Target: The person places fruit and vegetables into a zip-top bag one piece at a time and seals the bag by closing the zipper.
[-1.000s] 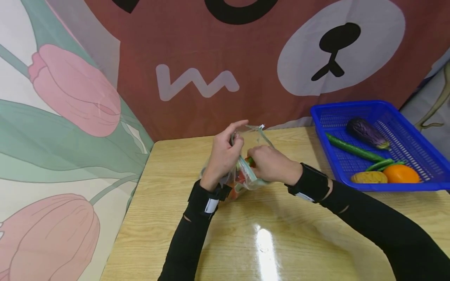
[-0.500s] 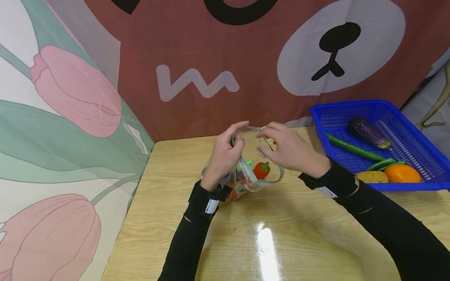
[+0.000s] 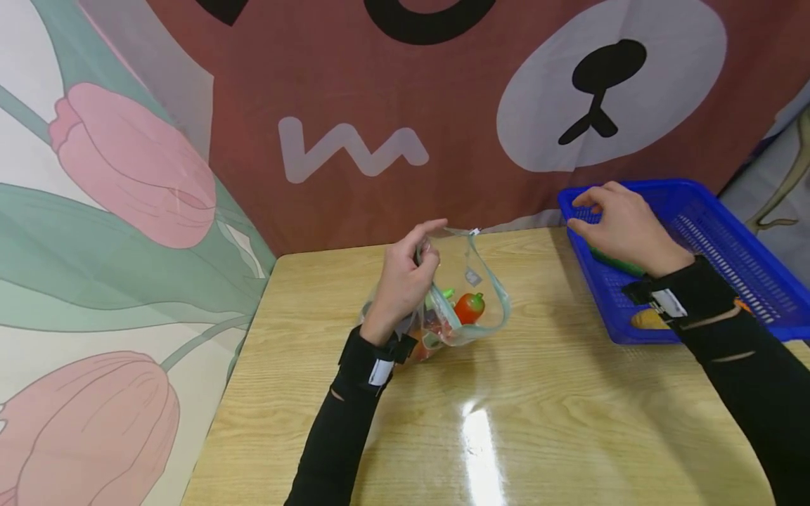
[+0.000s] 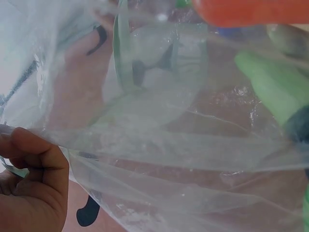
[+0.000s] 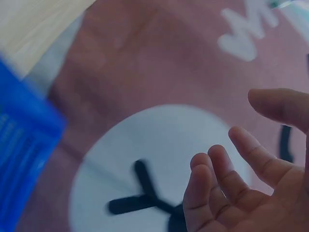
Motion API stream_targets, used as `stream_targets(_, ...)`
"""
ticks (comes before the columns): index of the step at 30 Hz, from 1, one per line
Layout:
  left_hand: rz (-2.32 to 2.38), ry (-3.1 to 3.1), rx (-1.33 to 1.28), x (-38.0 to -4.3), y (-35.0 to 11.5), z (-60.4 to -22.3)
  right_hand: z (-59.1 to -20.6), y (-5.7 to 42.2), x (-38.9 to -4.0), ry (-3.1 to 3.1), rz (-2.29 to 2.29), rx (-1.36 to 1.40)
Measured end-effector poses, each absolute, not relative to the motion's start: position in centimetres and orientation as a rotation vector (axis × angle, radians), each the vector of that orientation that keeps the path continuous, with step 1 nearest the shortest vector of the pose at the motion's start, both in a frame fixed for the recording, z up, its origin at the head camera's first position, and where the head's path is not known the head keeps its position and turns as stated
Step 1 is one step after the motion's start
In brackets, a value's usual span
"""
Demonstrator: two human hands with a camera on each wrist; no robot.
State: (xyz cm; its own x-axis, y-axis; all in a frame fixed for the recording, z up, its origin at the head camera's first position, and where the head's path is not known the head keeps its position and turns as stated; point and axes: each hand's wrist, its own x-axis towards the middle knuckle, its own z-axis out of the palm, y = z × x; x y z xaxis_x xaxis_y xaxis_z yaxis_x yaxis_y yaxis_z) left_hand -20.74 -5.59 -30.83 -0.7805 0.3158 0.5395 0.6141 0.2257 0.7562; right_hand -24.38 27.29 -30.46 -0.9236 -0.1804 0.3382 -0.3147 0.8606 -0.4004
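A clear zip bag stands on the wooden table with its mouth spread. My left hand pinches the bag's left edge between thumb and curled fingers; the left wrist view shows the same hand at the crumpled film. Inside lie a red bell pepper with a green stem and other red and green vegetables, among them a light green piece. My right hand hovers over the blue basket, fingers loosely bent. Nothing is between those fingers in the right wrist view.
The basket sits at the table's right side. A green cucumber and a yellow potato show partly beneath the right arm, which hides the eggplant and most of the orange. A patterned cloth hangs behind the table.
My right hand has come out of the bag, leaving the red bell pepper inside, and moved right to above the basket. My left hand has kept its hold on the bag.
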Motion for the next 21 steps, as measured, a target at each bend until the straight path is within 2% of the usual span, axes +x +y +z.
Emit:
stream_targets(11, -1.599, -2.255, -0.840, -18.3, -5.4, -28.1, -34.4, 34.6, -28.9, -3.020, 0.578, 0.184)
stream_targets(21, -1.572, -2.252, -0.848, -20.1, -5.7, -30.6, -39.5, 37.9, -31.2, -3.381, 0.494, 0.199)
